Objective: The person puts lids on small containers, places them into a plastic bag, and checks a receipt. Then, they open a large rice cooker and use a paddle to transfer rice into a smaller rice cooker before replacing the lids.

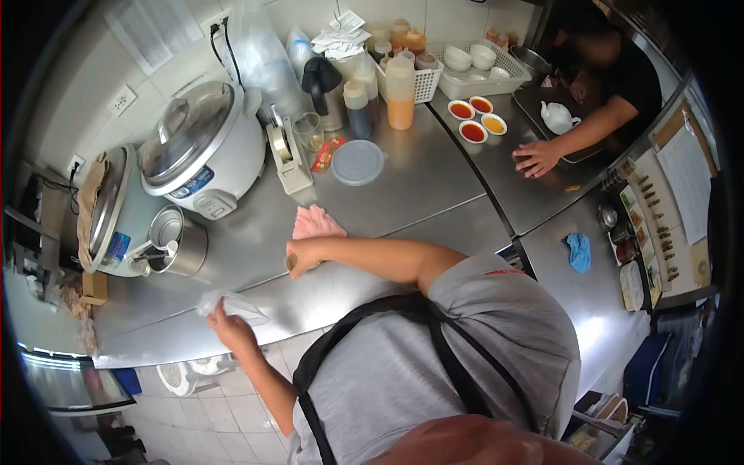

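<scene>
On the steel counter (434, 194), the white rice cooker (201, 147) serves as the reference. To the left of it stands a second cooker (116, 209), and just below the rice cooker there is a metal cup (180, 242). Further below the rice cooker, at the counter's front edge, the left hand (231, 329) has its fingers clamped on a crumpled white sheet (234, 306). To the lower right of the rice cooker, the right hand (301, 257) rests on the counter and touches the lower edge of a pink cloth (316, 223). Its fingers look curled inward, but it cannot be told if they grip anything. Just right of the rice cooker stands a tape dispenser (287, 161), then a round clear lid (356, 163). Further right of the rice cooker are an orange sauce bottle (400, 94) and four sauce bowls (474, 118). Far right of it, a co-worker's hand (536, 159) lies flat on the counter, near a white teapot (558, 116), and a blue cloth (579, 252) lies below that hand.
</scene>
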{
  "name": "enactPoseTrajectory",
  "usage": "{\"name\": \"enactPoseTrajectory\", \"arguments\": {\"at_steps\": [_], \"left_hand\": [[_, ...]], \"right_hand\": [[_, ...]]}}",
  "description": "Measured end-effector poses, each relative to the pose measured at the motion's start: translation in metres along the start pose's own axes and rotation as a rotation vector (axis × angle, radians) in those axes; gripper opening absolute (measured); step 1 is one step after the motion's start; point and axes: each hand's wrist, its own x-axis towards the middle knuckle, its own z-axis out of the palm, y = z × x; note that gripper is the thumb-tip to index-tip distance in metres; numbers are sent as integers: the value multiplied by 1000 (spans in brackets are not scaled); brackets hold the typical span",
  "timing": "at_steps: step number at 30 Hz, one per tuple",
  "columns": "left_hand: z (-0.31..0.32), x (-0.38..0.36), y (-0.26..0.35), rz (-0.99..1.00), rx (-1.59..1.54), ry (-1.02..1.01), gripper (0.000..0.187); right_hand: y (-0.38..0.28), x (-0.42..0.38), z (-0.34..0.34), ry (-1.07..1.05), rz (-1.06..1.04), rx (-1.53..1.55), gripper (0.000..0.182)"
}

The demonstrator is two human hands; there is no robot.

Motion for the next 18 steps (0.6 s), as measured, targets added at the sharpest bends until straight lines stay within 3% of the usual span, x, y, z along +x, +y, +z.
{"name": "enactPoseTrajectory", "arguments": {"at_steps": [2,5,8,11,12,15,16,17,18], "left_hand": [[14,0,17,101,34,-16,43],[42,-1,29,266,-52,-86,40],[41,-10,67,262,-327,-215,39],[60,-17,51,378,-306,-134,42],[50,-20,64,296,-346,-179,47],[43,-32,80,292,-359,-178,57],[41,-33,84,284,-374,-197,59],[37,-35,94,266,-390,-191,57],[39,-37,100,336,-411,-182,56]], "right_hand": [[-16,-17,-4,-172,-213,321,43],[-65,-62,-19,-403,-177,464,49],[-71,-67,-17,-379,-73,429,48],[-47,-58,-13,-219,68,930,45],[-40,-51,-13,-223,135,995,50],[-39,-41,8,44,253,1212,44],[-45,-40,16,123,288,1228,49],[-28,-20,27,236,7,721,41],[-29,-17,32,284,-87,494,39]]}}
